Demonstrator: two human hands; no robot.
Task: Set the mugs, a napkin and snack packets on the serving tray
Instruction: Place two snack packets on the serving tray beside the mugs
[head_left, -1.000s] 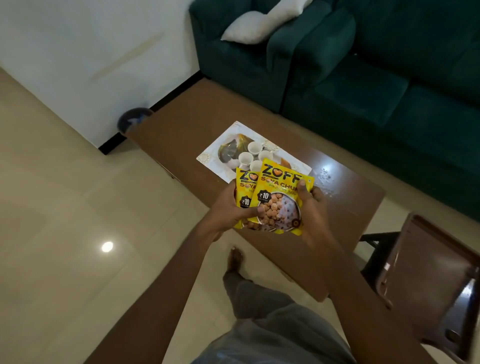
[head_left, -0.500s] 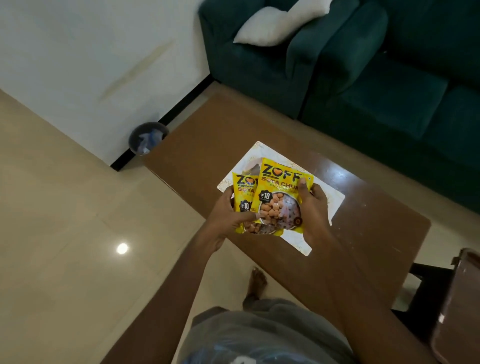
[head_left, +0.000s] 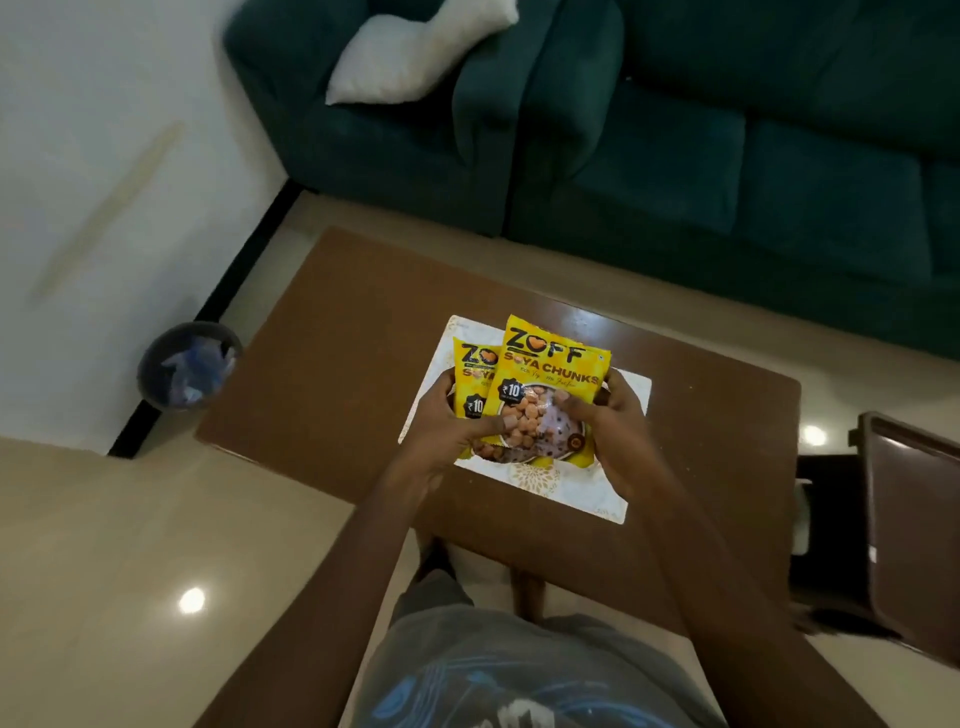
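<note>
Ok so from my end: big green sofa (head_left: 675, 156) across the top, brown table (head_left: 337, 338) in front of it, and the white tray (head_left: 540, 478) sitting on the table, roughly mid. Two yellow packets (head_left: 550, 384) are up in the air right over the tray, fanned so one overlaps the other, and not touching it as far as I can tell. They block the tray's middle, so I can't say whether mugs or a napkin are on it.

Left hand (head_left: 452, 421) pinches the lower left of the pair, thumb across the front, fingers curled behind. Right hand (head_left: 618, 431) clamps the right edge the same way, thumb pressed on the clear window.

Handling guess: these look like light, crinkly film bags with loose chunks inside, so floppy and a bit slick against each other. I'd hold them by the side seams or lower corners, not squeeze the middle, and lay them flat on a bare bit of tray so they don't slide off.
</note>
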